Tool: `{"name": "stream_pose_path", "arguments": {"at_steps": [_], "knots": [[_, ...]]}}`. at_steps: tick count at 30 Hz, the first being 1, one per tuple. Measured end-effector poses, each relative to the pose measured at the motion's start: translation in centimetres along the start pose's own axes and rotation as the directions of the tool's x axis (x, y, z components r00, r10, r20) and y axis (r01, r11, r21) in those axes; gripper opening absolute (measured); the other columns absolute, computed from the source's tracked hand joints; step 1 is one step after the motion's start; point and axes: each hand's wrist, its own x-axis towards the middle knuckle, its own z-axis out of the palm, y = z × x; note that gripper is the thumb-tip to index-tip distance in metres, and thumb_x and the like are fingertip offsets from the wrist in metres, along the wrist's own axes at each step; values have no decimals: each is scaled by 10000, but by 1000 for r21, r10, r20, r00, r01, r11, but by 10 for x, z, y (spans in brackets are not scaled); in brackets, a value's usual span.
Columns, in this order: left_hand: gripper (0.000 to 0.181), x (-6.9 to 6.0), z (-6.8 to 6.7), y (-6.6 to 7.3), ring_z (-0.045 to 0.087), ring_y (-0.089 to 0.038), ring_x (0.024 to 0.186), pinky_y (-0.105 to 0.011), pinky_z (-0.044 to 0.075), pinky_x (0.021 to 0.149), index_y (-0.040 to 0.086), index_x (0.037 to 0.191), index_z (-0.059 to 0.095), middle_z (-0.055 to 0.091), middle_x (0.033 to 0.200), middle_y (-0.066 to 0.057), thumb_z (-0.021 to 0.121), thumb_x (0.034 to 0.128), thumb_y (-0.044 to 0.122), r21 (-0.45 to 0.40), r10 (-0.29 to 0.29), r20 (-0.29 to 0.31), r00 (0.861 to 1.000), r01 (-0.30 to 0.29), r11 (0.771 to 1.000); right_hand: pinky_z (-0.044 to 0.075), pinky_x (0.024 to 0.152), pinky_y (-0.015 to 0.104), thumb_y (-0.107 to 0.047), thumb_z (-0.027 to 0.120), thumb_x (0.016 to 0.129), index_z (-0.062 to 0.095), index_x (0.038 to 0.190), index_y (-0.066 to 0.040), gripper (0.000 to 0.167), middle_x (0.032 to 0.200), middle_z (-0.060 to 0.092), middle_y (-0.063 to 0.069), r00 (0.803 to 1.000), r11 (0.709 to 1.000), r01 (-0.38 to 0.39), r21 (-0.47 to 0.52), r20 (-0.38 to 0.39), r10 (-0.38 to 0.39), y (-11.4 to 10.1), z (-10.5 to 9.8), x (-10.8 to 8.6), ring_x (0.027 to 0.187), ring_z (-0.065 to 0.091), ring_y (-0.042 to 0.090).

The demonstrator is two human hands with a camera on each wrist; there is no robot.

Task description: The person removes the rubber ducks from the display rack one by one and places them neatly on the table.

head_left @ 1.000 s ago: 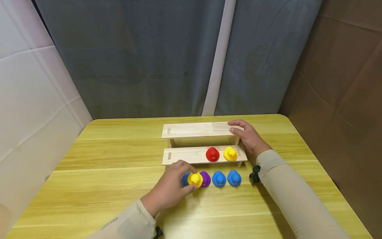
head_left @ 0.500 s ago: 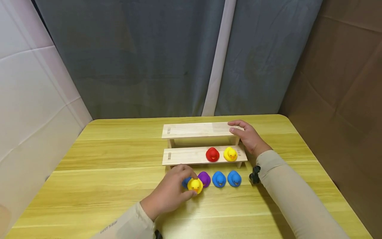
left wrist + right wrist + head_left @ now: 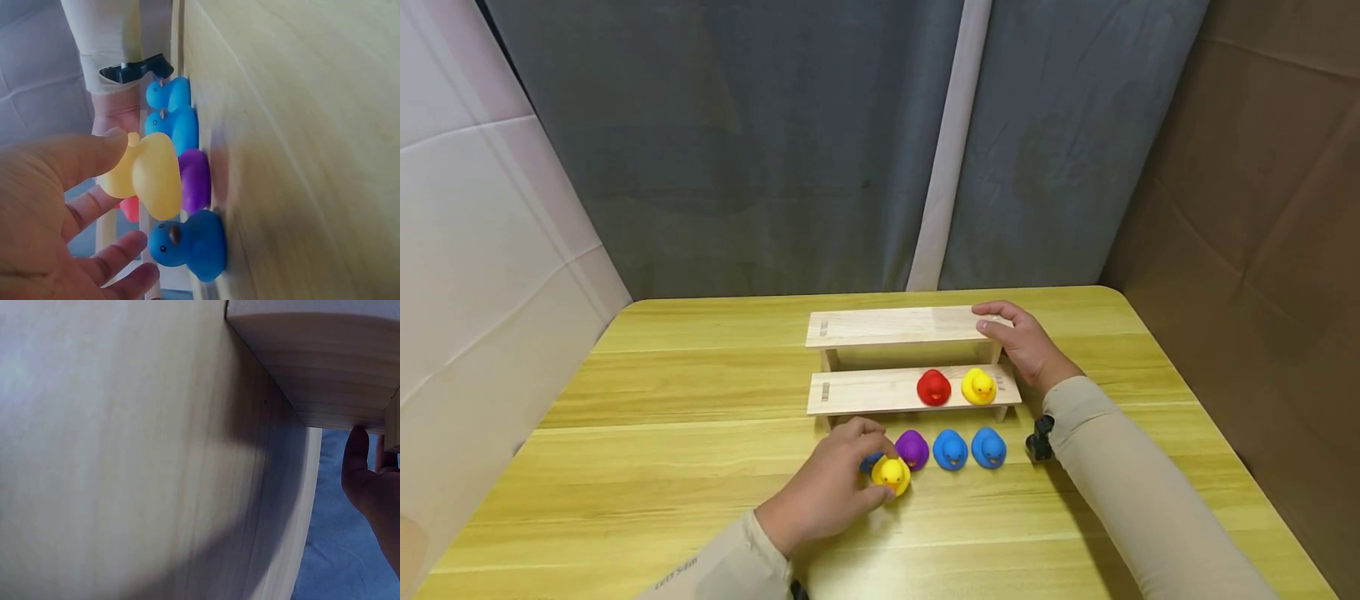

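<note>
My left hand (image 3: 831, 483) pinches a yellow rubber duck (image 3: 891, 474) between thumb and fingers. In the left wrist view this duck (image 3: 156, 175) appears raised off the table, in front of a purple duck (image 3: 195, 180) and beside a blue duck (image 3: 203, 247). That blue duck is partly hidden by the hand in the head view. Two more blue ducks (image 3: 951, 450) continue the row to the right. My right hand (image 3: 1030, 346) grips the right end of the upper board of a two-step wooden rack (image 3: 887, 327); its fingers (image 3: 357, 450) show at the wood in the right wrist view.
On the rack's lower board (image 3: 865, 388) sit a red duck (image 3: 934, 387) and, at its right, another yellow duck (image 3: 979, 387). The rack stands on a wood-grain table (image 3: 662, 417). A grey curtain (image 3: 737, 167) hangs behind the far edge.
My left hand has drawn the yellow duck slightly toward me, out of line with the row, so more of the purple duck shows. My right hand has stayed on the rack.
</note>
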Motion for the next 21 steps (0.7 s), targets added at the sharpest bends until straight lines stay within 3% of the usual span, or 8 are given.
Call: {"name": "stream_pose_path", "arguments": {"at_steps": [5,21], "knots": [[304,0,5,-3,556,-392,1299,-633,441,1090,172,1052,731,611,1363,-164,901,801,178,1,-2,10,1000,2,1000,295,1266,558,-222,599,1069,540,1455,-29,436,1605,410,159,1000,1000,-2,5,-2,2,1,-1,1,1434,441,402],[320,1,11,-6,573,-421,1274,-653,452,1055,177,1033,727,599,1385,-205,926,781,182,44,5,45,999,-7,999,266,1277,558,-224,596,1070,538,1454,-31,434,1617,400,148,1000,1000,-2,-4,-5,2,1,0,1,1460,413,388]]}}
